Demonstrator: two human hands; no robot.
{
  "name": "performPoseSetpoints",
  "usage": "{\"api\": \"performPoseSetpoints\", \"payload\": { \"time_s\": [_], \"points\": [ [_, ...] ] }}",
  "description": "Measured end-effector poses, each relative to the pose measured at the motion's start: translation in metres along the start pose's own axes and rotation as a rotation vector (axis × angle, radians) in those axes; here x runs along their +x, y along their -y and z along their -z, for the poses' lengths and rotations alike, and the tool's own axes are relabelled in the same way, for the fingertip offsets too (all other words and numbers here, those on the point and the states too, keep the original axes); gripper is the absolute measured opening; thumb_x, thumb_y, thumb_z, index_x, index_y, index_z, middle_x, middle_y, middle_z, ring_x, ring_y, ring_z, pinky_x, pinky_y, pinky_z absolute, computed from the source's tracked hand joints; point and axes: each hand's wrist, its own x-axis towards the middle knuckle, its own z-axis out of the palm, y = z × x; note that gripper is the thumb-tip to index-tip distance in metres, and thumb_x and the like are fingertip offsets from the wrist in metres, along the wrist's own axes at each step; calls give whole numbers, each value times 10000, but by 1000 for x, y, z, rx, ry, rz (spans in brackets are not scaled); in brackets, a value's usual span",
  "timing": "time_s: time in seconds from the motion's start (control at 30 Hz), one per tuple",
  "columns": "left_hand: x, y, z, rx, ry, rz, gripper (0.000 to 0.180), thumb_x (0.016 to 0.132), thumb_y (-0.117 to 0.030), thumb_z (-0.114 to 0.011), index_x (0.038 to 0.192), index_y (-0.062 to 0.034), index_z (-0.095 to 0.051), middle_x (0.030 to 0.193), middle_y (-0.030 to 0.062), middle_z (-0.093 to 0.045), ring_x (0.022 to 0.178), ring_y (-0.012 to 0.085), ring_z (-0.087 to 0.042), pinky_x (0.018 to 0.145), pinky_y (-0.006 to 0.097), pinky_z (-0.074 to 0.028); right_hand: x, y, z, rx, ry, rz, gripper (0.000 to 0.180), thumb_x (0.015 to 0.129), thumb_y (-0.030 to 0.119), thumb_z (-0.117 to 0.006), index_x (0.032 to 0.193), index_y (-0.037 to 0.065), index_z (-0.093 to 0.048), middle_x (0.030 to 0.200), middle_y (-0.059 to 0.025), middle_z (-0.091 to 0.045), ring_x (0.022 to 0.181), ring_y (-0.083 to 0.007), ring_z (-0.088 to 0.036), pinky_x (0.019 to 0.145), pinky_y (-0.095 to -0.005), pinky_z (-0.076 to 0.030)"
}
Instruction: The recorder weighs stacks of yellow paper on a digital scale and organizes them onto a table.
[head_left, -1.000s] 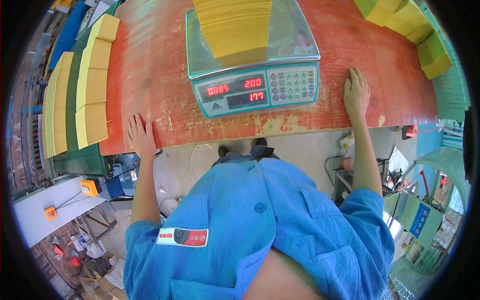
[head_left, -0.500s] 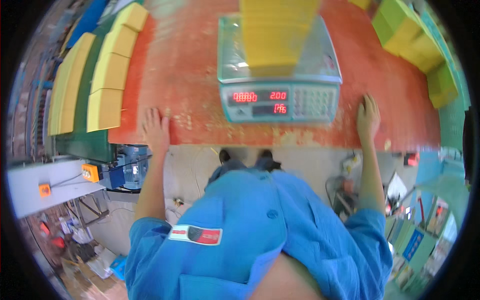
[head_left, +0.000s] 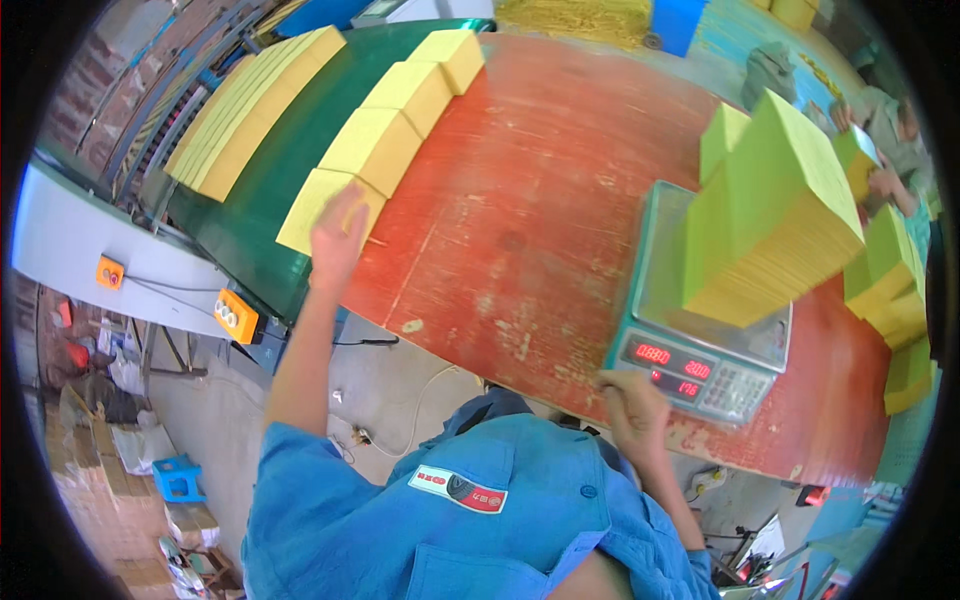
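My left hand [head_left: 338, 238] reaches over the nearest yellow paper stack [head_left: 325, 208] in a row along the table's left side. Its fingers are apart and overlap that stack; I cannot tell whether they press on it. My right hand [head_left: 638, 412] is curled with its fingers closed, by the front left corner of a digital weighing scale [head_left: 625, 330]. Nothing shows in that hand. On the scale's metal plate stands a tall pile of yellow paper [head_left: 775, 225], and the red digits are lit.
The red worn tabletop [head_left: 520, 220] adjoins a green conveyor belt [head_left: 235, 230], where a longer row of yellow stacks [head_left: 255, 105] lies. More paper stacks [head_left: 890, 265] line the right edge. Another person's hand [head_left: 885, 182] holds a stack at the far right. An orange switch box [head_left: 236, 316] sits beside the belt.
My view has turned left. My left hand has left the table's front edge and come to the near yellow stack. My right hand, earlier flat on the table, is now curled near the scale.
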Motion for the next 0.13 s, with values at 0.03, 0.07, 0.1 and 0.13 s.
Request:
{"api": "performPoseSetpoints", "payload": {
  "time_s": [0.03,0.07,0.1,0.13],
  "points": [
    [17,20,15,22,-61,30,254,924,-141,-640,1133,-1,-670,1179,164,-670,1124,284,-635,954,361,-493,6,-6,-26,69,37,-32,172,837,-41,-624,985,26,-677,893,-133,-694,813,-258,-684,712,-342,-530],
    [31,45,32,15,-109,45,249,928,-145,-637,1134,-10,-673,1149,156,-680,1096,277,-647,921,355,-508,12,-11,-48,82,70,-26,172,837,-41,-624,985,26,-677,893,-133,-694,813,-258,-684,712,-342,-530],
    [41,62,44,-36,-84,178,257,931,-160,-639,1151,-31,-674,1153,155,-680,1085,279,-651,909,350,-513,14,-17,-68,137,62,-115,168,867,-38,-592,997,24,-679,896,-115,-693,803,-264,-676,730,-333,-529],
    [47,75,56,-67,-36,341,296,925,-218,-662,1166,-48,-675,1153,153,-681,1091,278,-648,909,351,-513,18,-21,-88,194,53,-207,174,897,-35,-561,1009,22,-681,899,-97,-691,793,-269,-668,748,-324,-528]
  ]
}}
